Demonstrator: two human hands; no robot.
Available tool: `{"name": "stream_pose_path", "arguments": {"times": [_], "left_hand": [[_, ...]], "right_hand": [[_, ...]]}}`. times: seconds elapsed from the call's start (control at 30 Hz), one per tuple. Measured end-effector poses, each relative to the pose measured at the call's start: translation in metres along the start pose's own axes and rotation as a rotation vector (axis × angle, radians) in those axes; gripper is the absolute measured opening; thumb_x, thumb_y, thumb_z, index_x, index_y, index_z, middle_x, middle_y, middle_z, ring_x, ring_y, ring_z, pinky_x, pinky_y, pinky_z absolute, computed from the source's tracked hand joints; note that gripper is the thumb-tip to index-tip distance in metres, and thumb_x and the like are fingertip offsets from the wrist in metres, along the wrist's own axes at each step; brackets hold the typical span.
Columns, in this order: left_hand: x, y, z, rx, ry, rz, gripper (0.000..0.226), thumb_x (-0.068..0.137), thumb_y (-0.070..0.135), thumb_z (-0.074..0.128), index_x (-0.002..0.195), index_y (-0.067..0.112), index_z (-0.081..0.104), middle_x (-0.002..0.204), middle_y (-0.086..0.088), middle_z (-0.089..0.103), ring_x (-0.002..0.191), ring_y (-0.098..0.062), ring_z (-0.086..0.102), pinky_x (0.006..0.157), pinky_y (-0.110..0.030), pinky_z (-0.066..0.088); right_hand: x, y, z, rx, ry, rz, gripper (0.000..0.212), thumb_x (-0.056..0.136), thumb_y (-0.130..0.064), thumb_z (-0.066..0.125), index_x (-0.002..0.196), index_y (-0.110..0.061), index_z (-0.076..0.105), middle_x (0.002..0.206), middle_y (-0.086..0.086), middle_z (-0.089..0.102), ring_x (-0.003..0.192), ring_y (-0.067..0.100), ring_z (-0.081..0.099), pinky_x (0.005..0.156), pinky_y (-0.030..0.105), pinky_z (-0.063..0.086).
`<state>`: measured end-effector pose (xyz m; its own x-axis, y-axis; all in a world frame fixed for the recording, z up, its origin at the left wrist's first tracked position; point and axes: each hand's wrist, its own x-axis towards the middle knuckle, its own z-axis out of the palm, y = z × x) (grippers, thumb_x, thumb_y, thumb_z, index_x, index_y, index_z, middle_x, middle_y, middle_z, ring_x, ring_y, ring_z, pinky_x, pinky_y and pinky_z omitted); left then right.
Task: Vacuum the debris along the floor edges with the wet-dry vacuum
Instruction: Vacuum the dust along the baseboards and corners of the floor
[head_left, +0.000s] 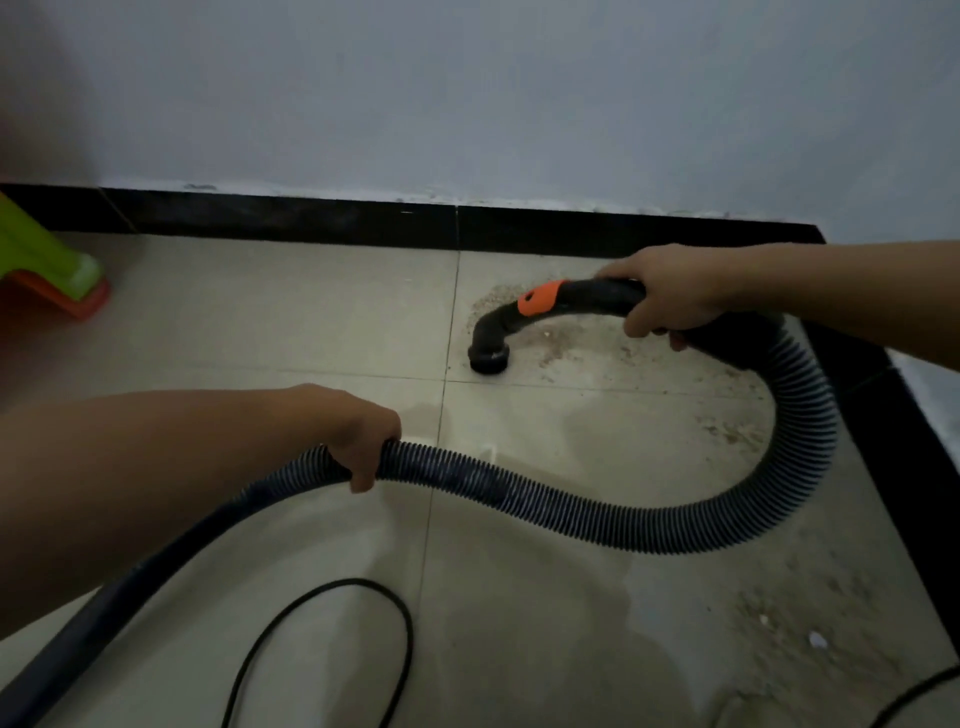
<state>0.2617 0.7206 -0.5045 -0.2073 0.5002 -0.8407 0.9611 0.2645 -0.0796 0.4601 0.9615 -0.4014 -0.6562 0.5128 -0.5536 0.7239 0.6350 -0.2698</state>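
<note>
Head camera: the right hand (670, 296) grips the black handle (597, 297) of the hose (571, 512). The left hand (363, 436) grips the hose further back. The round nozzle (485, 358) seems to touch the floor (311, 322), in the dim light, beside sandy debris (587, 353) near the black wall edge (311, 221).

Two hands show: the left hand (363, 436) and the right hand (670, 296). There is one ribbed hose (571, 514), one curved handle (587, 296) and one orange collar (540, 299). Two black cable stretches show, a loop (400, 623) and a bit (924, 691) at lower right; whether they are one cable cannot be told. One green-and-orange plastic thing (36, 254). The debris (597, 358) is too scattered to count.
</note>
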Motion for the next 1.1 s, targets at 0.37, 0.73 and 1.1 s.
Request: {"name": "stream_pose_path", "arguments": {"times": [0.37,0.73,1.1], "left_hand": [[-0.017,-0.063,0.005,-0.107,0.134,-0.174,0.039,0.076,0.02,0.073,0.109,0.013,0.056,0.108,-0.008,0.062,0.098,-0.024,0.061,0.082,-0.034,0.05],[-0.005,-0.066,0.001,-0.175,0.125,-0.147,0.036,0.068,0.018,0.078,0.095,0.019,0.054,0.095,-0.003,0.059,0.088,-0.022,0.057,0.071,-0.03,0.045],[-0.005,-0.061,0.0,-0.128,0.095,-0.13,0.048,0.066,0.023,0.083,0.106,0.019,0.057,0.1,-0.002,0.058,0.094,-0.024,0.058,0.076,-0.034,0.048]], "right_hand": [[0.073,-0.011,-0.019,0.335,0.265,0.103,0.038,0.083,0.002,0.065,0.12,-0.006,0.057,0.1,0.023,0.063,0.078,0.035,0.064,0.071,0.051,0.06],[0.066,-0.006,-0.011,0.276,0.042,0.078,0.042,0.085,0.0,0.064,0.123,-0.017,0.054,0.093,0.017,0.062,0.062,0.025,0.062,0.049,0.03,0.054],[0.052,-0.022,-0.008,0.24,-0.092,-0.001,0.043,0.085,0.002,0.064,0.122,-0.019,0.056,0.082,0.016,0.06,0.049,0.017,0.062,0.048,0.027,0.052]]}}
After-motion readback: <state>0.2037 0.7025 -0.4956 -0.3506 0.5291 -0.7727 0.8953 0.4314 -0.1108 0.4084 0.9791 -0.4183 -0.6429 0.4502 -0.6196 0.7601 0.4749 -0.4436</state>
